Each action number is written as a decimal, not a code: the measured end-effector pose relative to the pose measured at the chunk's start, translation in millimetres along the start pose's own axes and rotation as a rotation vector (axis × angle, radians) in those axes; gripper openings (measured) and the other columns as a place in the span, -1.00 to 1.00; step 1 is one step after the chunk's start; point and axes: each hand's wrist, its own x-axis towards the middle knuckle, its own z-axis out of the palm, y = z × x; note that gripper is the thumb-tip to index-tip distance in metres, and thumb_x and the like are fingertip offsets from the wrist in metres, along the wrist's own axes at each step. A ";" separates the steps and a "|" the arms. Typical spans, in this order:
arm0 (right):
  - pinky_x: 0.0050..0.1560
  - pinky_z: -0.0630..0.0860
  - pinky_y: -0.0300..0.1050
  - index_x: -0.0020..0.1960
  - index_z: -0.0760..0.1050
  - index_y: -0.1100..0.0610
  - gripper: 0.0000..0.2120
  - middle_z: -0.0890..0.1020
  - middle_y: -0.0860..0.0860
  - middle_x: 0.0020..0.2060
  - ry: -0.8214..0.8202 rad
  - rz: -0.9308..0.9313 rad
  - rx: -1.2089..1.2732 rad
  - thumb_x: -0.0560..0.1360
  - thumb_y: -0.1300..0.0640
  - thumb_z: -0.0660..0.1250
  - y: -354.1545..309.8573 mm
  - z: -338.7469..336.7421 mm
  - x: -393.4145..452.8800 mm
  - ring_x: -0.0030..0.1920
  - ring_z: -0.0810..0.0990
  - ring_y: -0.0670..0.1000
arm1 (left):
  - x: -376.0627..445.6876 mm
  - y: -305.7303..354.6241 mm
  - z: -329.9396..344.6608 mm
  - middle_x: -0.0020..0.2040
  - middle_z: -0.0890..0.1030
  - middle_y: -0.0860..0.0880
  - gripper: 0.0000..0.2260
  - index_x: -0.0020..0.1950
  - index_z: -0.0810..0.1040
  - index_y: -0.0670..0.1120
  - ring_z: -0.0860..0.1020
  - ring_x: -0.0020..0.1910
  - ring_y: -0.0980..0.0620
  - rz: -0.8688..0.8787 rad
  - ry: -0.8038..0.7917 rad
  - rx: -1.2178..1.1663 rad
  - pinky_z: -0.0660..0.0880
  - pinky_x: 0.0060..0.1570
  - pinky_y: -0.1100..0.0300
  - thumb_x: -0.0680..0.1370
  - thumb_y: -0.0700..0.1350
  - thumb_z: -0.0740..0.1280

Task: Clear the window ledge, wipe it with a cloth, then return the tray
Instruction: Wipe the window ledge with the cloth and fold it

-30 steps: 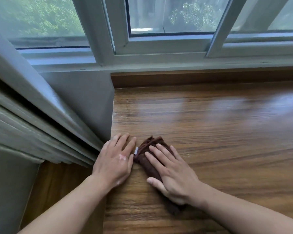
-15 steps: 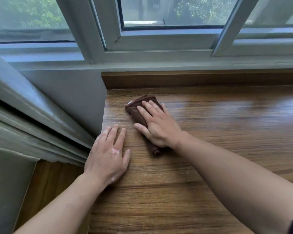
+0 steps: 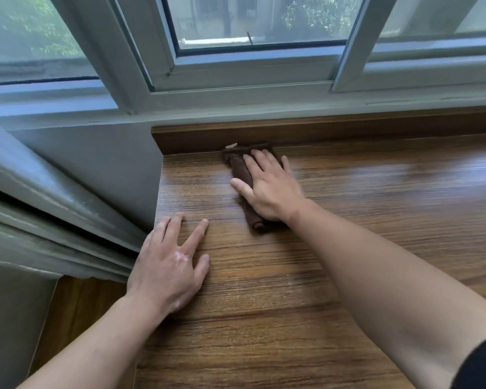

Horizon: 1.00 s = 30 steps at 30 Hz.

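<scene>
Cloth (image 3: pixel 243 178): dark brown, folded long, lying on the ledge (image 3: pixel 376 220) with its far end touching the ledge's back upstand. Judgement: wiping step; keep pressure even and run strokes parallel to the upstand. Right hand (image 3: pixel 270 189) flat on cloth, fingers spread, arm extended. Left hand (image 3: pixel 169 265) splayed, empty, bracing at the ledge's left edge.

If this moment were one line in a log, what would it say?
step: wiping | right hand: flat on cloth at ledge back edge | left hand: flat on ledge | tray: not in view
</scene>
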 end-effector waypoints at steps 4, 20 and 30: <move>0.57 -0.10 0.24 0.62 0.08 0.03 -0.19 0.12 0.05 0.62 -0.001 0.123 -0.027 0.55 -0.44 -0.20 43.8 -12.4 -23.5 0.61 -0.01 0.06 | -0.1 -3.6 0.1 0.54 0.27 -0.21 -0.35 0.64 0.13 0.13 0.23 0.52 -0.19 0.008 -0.037 0.013 0.20 0.54 -0.13 0.58 0.32 -0.12; 0.57 -0.04 0.22 0.63 0.08 0.07 -0.14 0.10 0.17 0.61 0.019 0.498 -0.028 0.53 -0.46 -0.18 118.4 -32.1 -108.8 0.60 0.02 0.18 | -3.3 -14.3 -1.8 0.63 0.13 -0.12 -0.28 0.64 -0.01 0.19 0.07 0.60 -0.10 0.014 -0.080 -0.038 0.02 0.60 -0.03 0.50 0.39 -0.26; 0.58 -0.05 0.20 0.62 0.10 -0.07 -0.24 0.17 0.09 0.61 -0.047 0.109 -0.048 0.53 -0.40 -0.18 -59.0 8.2 -132.2 0.60 0.05 0.19 | -5.9 -14.6 -4.5 0.66 0.05 -0.12 -0.32 0.65 -0.04 0.17 0.03 0.60 -0.12 0.035 -0.083 -0.050 -0.05 0.60 0.01 0.55 0.36 -0.20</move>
